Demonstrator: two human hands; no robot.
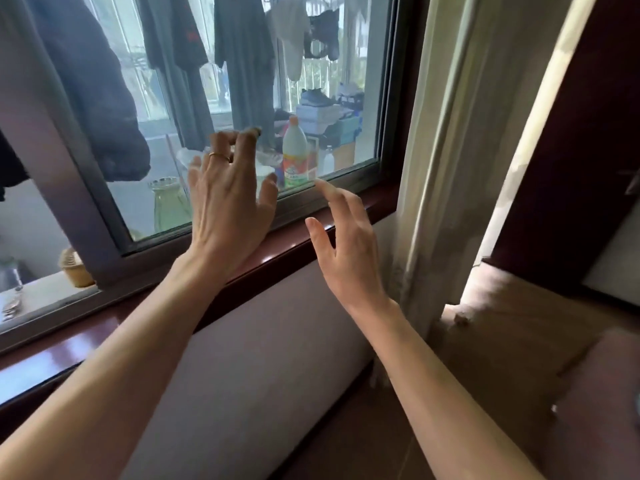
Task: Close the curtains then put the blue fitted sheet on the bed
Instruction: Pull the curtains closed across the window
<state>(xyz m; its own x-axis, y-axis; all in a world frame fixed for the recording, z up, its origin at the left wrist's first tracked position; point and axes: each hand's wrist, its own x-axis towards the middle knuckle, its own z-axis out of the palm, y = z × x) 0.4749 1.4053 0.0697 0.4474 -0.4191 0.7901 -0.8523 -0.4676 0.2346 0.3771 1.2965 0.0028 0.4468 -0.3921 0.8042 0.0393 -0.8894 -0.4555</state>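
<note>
The window [221,98] fills the view from 9 to 1 o'clock, and its glass is fully uncovered, so the first half of the task looks barely begun. Laundry [242,64] hangs outside it, in plain sight through the pane.

The curtain [440,161], pale and thick, is bunched into a narrow column at 3 o'clock, just beside the right edge of the window frame. It covers none of the glass. No second curtain shows at the 9 o'clock side, so whether one hangs there cannot be told.

The dark red sill [291,252] runs from 8 o'clock up toward 3 o'clock below the glass.

Both hands are raised in front of the pane at the centre and hold nothing. The left hand [228,202] is at about 11 o'clock of centre with its fingers [221,147] spread and slightly bent, a ring on one. The right hand [346,244] sits at about 4 o'clock of centre, nearer the curtain but apart from it, its fingers [332,192] loosely spread and pointing up toward the glass.

A plastic bottle [294,157] stands beyond the glass, between the two hands in this view.

Left to do, by my reading: grip the curtain and draw it across toward 9 o'clock, then the whole of the bed step. Neither the blue fitted sheet nor a recognisable bed is in view.
</note>
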